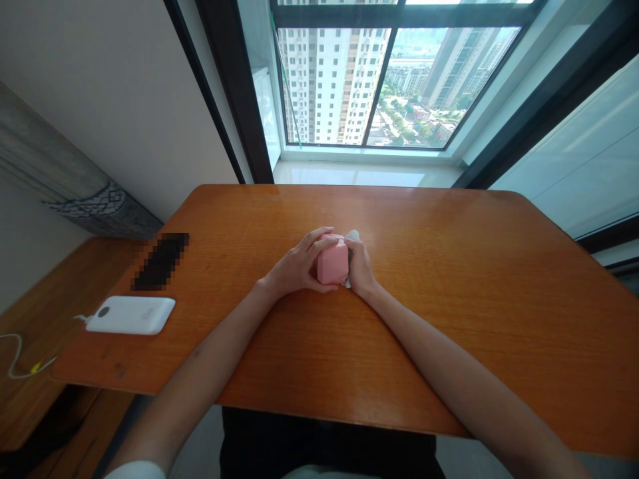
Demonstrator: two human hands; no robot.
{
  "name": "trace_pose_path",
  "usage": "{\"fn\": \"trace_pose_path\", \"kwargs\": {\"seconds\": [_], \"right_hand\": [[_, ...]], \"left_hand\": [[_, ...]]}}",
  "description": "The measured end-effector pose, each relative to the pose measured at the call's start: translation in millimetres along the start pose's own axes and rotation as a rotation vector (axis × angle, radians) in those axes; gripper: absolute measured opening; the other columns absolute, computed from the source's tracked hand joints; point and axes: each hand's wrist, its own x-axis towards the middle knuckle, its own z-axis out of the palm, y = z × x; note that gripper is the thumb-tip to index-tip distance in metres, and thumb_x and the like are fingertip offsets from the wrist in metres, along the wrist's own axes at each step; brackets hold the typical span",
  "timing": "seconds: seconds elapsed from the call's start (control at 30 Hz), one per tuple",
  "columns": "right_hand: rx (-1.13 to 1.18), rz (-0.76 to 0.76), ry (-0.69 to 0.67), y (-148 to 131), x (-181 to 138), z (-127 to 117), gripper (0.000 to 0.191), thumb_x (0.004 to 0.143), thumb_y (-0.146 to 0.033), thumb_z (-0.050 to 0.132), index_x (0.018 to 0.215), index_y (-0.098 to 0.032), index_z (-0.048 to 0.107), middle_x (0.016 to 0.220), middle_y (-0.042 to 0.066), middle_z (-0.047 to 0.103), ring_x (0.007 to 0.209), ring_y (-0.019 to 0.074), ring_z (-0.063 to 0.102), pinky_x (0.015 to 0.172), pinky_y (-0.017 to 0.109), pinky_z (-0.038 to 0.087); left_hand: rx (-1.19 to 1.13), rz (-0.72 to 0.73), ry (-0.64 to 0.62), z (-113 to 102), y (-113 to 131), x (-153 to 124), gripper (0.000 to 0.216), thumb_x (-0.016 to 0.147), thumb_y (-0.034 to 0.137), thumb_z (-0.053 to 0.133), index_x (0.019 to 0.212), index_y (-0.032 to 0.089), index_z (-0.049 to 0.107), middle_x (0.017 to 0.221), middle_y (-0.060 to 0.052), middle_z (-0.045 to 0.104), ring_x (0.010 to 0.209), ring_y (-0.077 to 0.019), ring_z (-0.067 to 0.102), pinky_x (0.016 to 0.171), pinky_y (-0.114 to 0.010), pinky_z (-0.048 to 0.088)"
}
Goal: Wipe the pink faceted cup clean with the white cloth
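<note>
Near the middle of the tabletop (pixel 449 319), a little toward its far edge, both hands meet around a small pink box (pixel 332 264); the left hand (pixel 298 266) wraps its left side with fingers curled over the top and thumb along the near face, clamped on it; the right hand (pixel 360 267) presses against its right side and seems to pinch a bit of white cloth or tissue (pixel 352 236) that peeks out above the knuckles; whether that hand also grips the box itself I cannot tell. By the look of it the box is being handled or wiped, with no sign of how much is done. Toward the tabletop's left edge lie a white power bank (pixel 130 315) with a cable (pixel 20 362) trailing off, and a dark blurred-out phone (pixel 160 261) beyond it; no writing or brand is legible anywhere.
</note>
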Motion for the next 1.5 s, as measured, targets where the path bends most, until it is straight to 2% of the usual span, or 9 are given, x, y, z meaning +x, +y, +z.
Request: {"fn": "trace_pose_path", "kwargs": {"seconds": [0.47, 0.57, 0.7, 0.8, 0.9, 1.03, 1.17, 1.3, 1.5], "right_hand": [[-0.123, -0.070, 0.027, -4, -4, 0, 0.048, 0.097, -0.066, 0.053, 0.071, -0.027, 0.047, 0.060, -0.003, 0.051, 0.056, 0.0146, 0.043, 0.049, 0.028, 0.035], [-0.117, -0.062, 0.033, -5, -6, 1, 0.052, 0.094, -0.072, 0.056, 0.071, -0.027, 0.046, 0.058, -0.004, 0.050, 0.054, 0.0140, 0.043, 0.049, 0.028, 0.037], [-0.123, -0.017, 0.009, -6, -7, 3, 0.057, 0.090, -0.079, 0.059, 0.072, -0.026, 0.050, 0.059, -0.004, 0.050, 0.053, 0.0137, 0.044, 0.048, 0.028, 0.038], [-0.127, -0.022, 0.018, -6, -8, 3, 0.058, 0.089, -0.081, 0.060, 0.073, -0.026, 0.048, 0.059, -0.004, 0.050, 0.054, 0.0140, 0.045, 0.046, 0.027, 0.037], [-0.145, -0.009, 0.016, -7, -8, 2, 0.055, 0.091, -0.077, 0.059, 0.073, -0.027, 0.047, 0.059, -0.004, 0.049, 0.053, 0.0139, 0.043, 0.044, 0.026, 0.034], [-0.147, -0.043, 0.032, -6, -7, 1, 0.049, 0.093, -0.069, 0.059, 0.072, -0.026, 0.047, 0.061, -0.003, 0.050, 0.057, 0.0142, 0.044, 0.048, 0.027, 0.037], [-0.146, -0.051, 0.008, -4, -5, 0, 0.045, 0.095, -0.063, 0.056, 0.072, -0.026, 0.051, 0.063, -0.003, 0.053, 0.060, 0.0152, 0.046, 0.051, 0.028, 0.038], [-0.121, -0.050, 0.017, -4, -5, 1, 0.042, 0.095, -0.060, 0.056, 0.071, -0.026, 0.049, 0.063, -0.003, 0.053, 0.060, 0.0154, 0.046, 0.052, 0.028, 0.037], [-0.109, -0.083, 0.012, -3, -4, 0, 0.041, 0.097, -0.056, 0.054, 0.071, -0.025, 0.049, 0.066, -0.002, 0.050, 0.063, 0.0153, 0.043, 0.055, 0.029, 0.037]], "left_hand": [[-0.064, -0.022, 0.110, 3, 10, 6, 0.101, 0.073, 0.052, 0.099, 0.158, 0.026, 0.050, 0.155, -0.018, 0.058, 0.144, -0.0393, 0.062, 0.124, -0.055, 0.054], [-0.139, -0.138, 0.125, 3, 13, 7, 0.095, 0.073, 0.054, 0.097, 0.153, 0.025, 0.055, 0.149, -0.015, 0.063, 0.137, -0.0371, 0.067, 0.117, -0.050, 0.058], [-0.326, -0.391, 0.097, 3, 18, 8, 0.075, 0.087, 0.060, 0.083, 0.148, 0.022, 0.059, 0.138, -0.011, 0.072, 0.106, -0.0254, 0.075, 0.090, -0.035, 0.064], [-0.398, -0.456, 0.088, 7, 18, 7, 0.072, 0.094, 0.065, 0.075, 0.147, 0.020, 0.058, 0.135, -0.011, 0.073, 0.101, -0.0230, 0.074, 0.087, -0.033, 0.063], [-0.348, -0.370, 0.114, 9, 13, 3, 0.083, 0.094, 0.071, 0.075, 0.158, 0.023, 0.050, 0.153, -0.015, 0.064, 0.129, -0.0316, 0.070, 0.108, -0.043, 0.061], [-0.121, -0.105, 0.058, 2, 4, -2, 0.108, 0.085, 0.079, 0.083, 0.169, 0.027, 0.038, 0.172, -0.020, 0.046, 0.159, -0.0426, 0.049, 0.133, -0.061, 0.042], [0.072, 0.018, -0.042, -6, 0, -4, 0.119, 0.077, 0.079, 0.090, 0.171, 0.031, 0.033, 0.176, -0.023, 0.040, 0.162, -0.0458, 0.046, 0.132, -0.065, 0.044], [0.084, 0.022, 0.000, -5, 4, -1, 0.112, 0.080, 0.074, 0.091, 0.167, 0.029, 0.037, 0.169, -0.022, 0.048, 0.156, -0.0435, 0.053, 0.128, -0.064, 0.049], [0.013, -0.043, 0.083, 0, 15, 5, 0.094, 0.079, 0.054, 0.094, 0.157, 0.026, 0.049, 0.155, -0.017, 0.058, 0.144, -0.0382, 0.062, 0.122, -0.056, 0.055]]}}
